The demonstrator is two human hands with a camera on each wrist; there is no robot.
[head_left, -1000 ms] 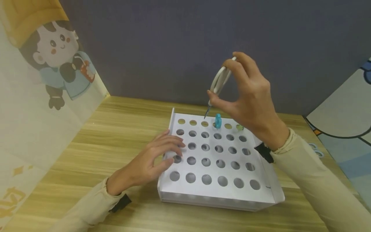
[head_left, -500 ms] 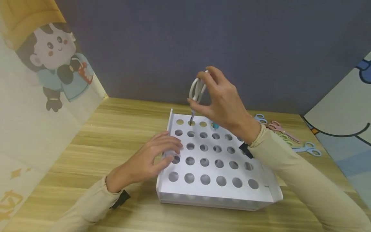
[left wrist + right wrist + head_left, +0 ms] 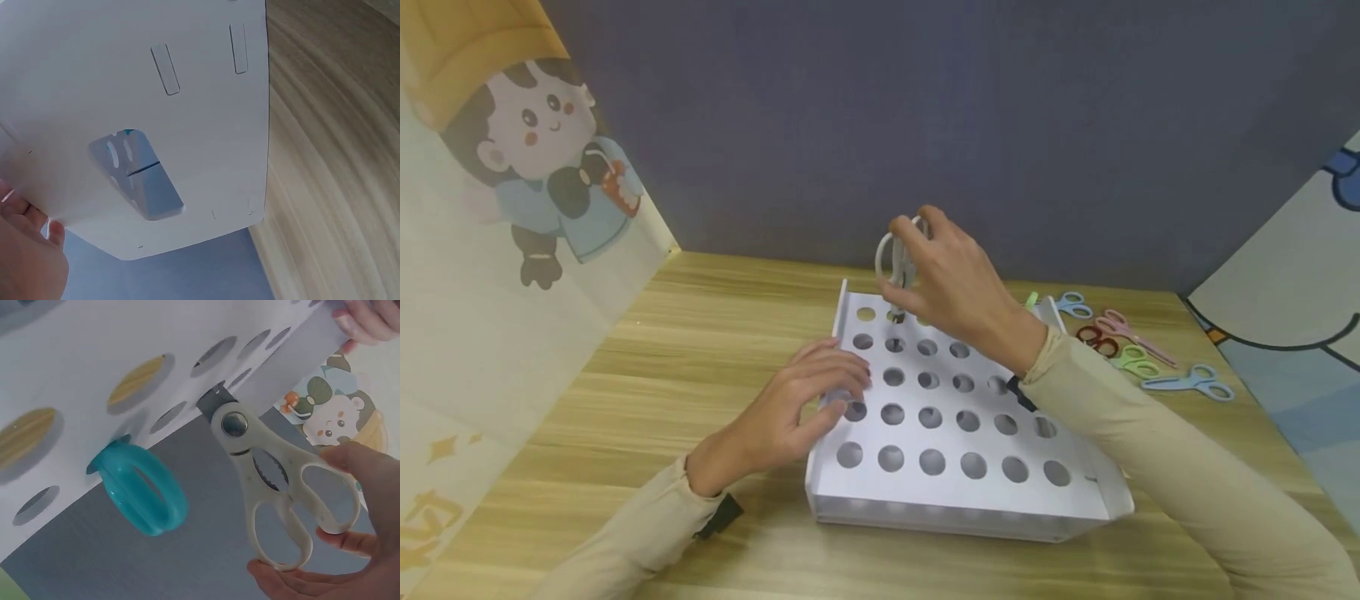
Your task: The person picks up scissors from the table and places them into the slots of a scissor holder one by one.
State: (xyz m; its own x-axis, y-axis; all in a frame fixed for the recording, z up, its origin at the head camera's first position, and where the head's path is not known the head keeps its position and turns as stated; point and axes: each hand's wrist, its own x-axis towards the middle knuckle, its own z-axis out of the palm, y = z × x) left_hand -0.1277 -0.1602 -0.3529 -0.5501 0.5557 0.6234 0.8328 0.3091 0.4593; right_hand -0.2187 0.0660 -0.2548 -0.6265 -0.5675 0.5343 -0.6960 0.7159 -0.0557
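Observation:
A white rack [image 3: 951, 487] with rows of round holes stands on the table. My right hand [image 3: 966, 287] grips white-handled scissors [image 3: 294, 494] by their finger loops, blades pointing down. Their blades enter a back-row hole, second from the left, with the pivot just above the surface. A teal handle [image 3: 147, 490] sticks up from another back-row hole in the right wrist view; my right hand hides it in the head view. My left hand [image 3: 786, 404] rests on the rack's left edge, fingers relaxed. In the left wrist view its fingertips touch the white side panel [image 3: 206, 131].
Right of the rack lie blue scissors [image 3: 1195, 383], green scissors [image 3: 1135, 362], dark red scissors [image 3: 1097, 340], pink scissors [image 3: 1131, 333] and another blue pair [image 3: 1075, 306]. A green handle [image 3: 1032, 300] shows at the rack's back right. A dark panel [image 3: 865, 133] stands behind.
My right hand has moved left and down with the white scissors, from above the back row until the blades went into a hole. My left hand has stayed on the rack's edge.

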